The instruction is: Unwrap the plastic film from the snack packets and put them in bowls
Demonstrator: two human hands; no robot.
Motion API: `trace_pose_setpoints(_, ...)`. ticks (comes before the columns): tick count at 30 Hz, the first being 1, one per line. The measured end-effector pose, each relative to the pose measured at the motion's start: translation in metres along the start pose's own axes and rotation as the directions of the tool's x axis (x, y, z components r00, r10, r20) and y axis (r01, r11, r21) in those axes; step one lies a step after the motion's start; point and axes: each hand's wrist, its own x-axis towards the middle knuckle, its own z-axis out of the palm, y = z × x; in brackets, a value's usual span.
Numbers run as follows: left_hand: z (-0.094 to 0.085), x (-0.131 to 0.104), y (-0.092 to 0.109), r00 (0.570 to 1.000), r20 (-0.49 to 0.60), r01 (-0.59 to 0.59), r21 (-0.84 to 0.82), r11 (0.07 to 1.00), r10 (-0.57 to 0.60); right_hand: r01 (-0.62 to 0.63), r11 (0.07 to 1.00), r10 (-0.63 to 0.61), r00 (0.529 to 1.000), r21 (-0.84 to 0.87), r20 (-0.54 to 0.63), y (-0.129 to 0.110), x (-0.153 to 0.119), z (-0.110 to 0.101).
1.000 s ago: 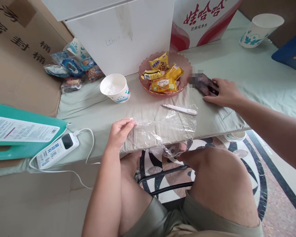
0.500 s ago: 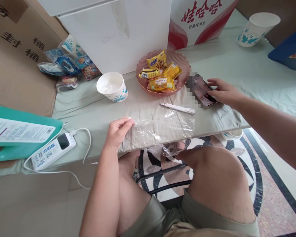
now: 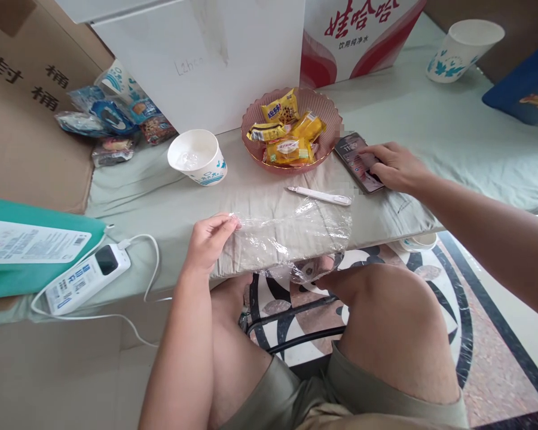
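The right hand (image 3: 392, 167) has left the phone's (image 3: 352, 154) edge, just right of the bowl (image 3: 334, 128); its loosely parted fingers are now at the screen, gripping nothing. So only the left hand (image 3: 210, 239) has the film (image 3: 289, 230), pinched firmly, on the bowl's near side. There a cutter (image 3: 320, 195) lies on cloth (image 3: 260, 194); left of the bowl, a cup (image 3: 208, 167); behind it, a white box (image 3: 197, 65).

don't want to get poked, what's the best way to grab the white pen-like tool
Probably by the broad right end of the white pen-like tool, pinched across its long sides from above and the right, the side the right hand is on. It lies flat, and its narrow tip points left. The clear wrap lies close to that broad end, so avoid catching it.
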Motion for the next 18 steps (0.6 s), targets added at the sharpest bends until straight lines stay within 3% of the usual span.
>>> trace_pose_setpoints(6,0.0011,-0.0004,0.0012,1.000,0.000,-0.001,-0.014,1.000,0.001,0.029,1.000,-0.029,1.000,0.009,0.000,0.0035,0.0012,-0.0007)
trace_pose_setpoints(8,0.0010,0.0000,-0.0001,1.000,-0.003,-0.003,-0.007,1.000,0.003,-0.014,0.999,0.014,1.000,0.029,0.005,0.0027,0.0003,-0.0017)
trace_pose_setpoints(13,0.0008,0.0011,-0.0025,1.000,0.002,-0.009,-0.001,1.000,0.009,-0.179,0.941,0.179,0.984,0.287,0.028,-0.0049,-0.0026,-0.0026)
trace_pose_setpoints(18,0.0017,0.0014,-0.0014,1.000,0.003,-0.010,-0.032,0.999,0.010,-0.146,0.953,0.135,0.989,0.267,0.057,-0.0035,-0.0043,-0.0054)
